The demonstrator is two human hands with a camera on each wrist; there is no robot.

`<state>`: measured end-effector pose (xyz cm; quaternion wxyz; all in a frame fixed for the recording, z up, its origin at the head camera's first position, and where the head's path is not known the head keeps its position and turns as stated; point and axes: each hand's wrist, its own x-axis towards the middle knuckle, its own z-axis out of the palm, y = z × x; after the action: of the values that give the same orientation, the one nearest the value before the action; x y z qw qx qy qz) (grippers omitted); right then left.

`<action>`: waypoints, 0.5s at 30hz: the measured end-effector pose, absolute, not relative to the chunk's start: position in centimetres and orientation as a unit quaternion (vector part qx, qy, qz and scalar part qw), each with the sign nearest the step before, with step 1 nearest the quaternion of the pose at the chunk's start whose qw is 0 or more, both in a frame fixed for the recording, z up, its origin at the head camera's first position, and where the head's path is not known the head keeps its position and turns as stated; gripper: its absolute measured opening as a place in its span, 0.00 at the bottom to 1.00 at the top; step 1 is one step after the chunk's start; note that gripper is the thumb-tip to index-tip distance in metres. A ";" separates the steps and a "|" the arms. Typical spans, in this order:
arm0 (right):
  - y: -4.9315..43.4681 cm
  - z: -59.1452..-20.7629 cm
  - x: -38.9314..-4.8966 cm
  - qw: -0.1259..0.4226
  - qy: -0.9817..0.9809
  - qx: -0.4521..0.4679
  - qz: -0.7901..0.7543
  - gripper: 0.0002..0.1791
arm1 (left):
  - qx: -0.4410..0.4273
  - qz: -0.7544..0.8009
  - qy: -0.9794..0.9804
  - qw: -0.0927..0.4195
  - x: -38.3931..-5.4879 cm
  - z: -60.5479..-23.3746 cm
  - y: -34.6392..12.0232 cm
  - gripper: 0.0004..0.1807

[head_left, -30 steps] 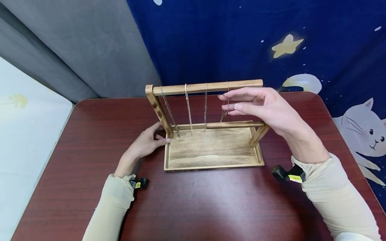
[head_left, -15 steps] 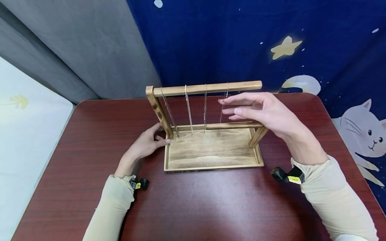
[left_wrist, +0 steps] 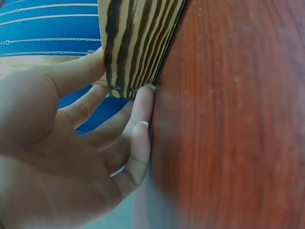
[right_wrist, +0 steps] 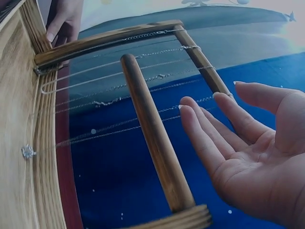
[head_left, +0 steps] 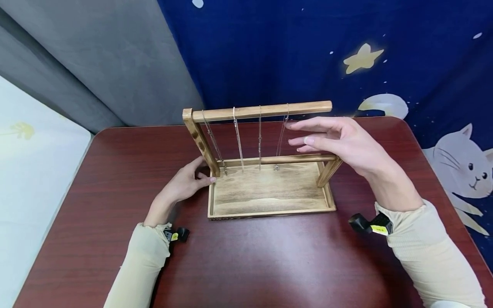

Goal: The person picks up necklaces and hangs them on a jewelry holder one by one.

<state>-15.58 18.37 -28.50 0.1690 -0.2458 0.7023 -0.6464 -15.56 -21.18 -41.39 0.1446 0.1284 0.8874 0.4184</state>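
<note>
A wooden jewellery stand [head_left: 269, 194] with a tray base stands on the table, and several thin necklaces hang from its top bar [head_left: 312, 107]. My left hand [head_left: 185, 182] holds the stand's left end, thumb on one side and fingers on the other. In the left wrist view that striped wooden end [left_wrist: 131, 47] lies between thumb and fingers. My right hand [head_left: 340, 139] hovers beside the rightmost necklace [head_left: 280, 145], fingers spread and loosely bent, nothing in them. This necklace's sparkling pendant [right_wrist: 28, 152] hangs close over the tray in the right wrist view.
A second wooden bar [head_left: 300, 159] runs lower across the stand to a short right post [head_left: 329, 174]. The reddish-brown table [head_left: 254, 261] extends around the stand. Behind it hang a grey curtain [head_left: 127, 55] and a blue star-patterned curtain [head_left: 269, 51].
The rightmost necklace, earlier gathered up at my right fingers, has dropped to hang full length with its pendant low. My right hand has drawn slightly right of it. My left hand stays put.
</note>
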 end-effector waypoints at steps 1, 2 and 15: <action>18.5 -28.5 -15.6 0.165 0.702 -0.246 -0.648 0.21 | 0.131 0.412 0.890 0.144 -15.5 -41.3 -21.3 0.31; 18.6 -28.6 -15.5 0.161 0.702 -0.246 -0.648 0.21 | 0.133 0.404 0.894 0.143 -15.5 -41.2 -21.3 0.31; 19.9 -29.7 -14.5 0.058 0.829 -0.199 -0.519 0.17 | 0.150 0.329 0.923 0.132 -14.9 -40.5 -21.6 0.29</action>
<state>-14.50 19.93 -29.72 0.0576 -0.1993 0.8295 -0.5186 -14.93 -21.56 -40.53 0.1322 0.1503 0.9229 0.3289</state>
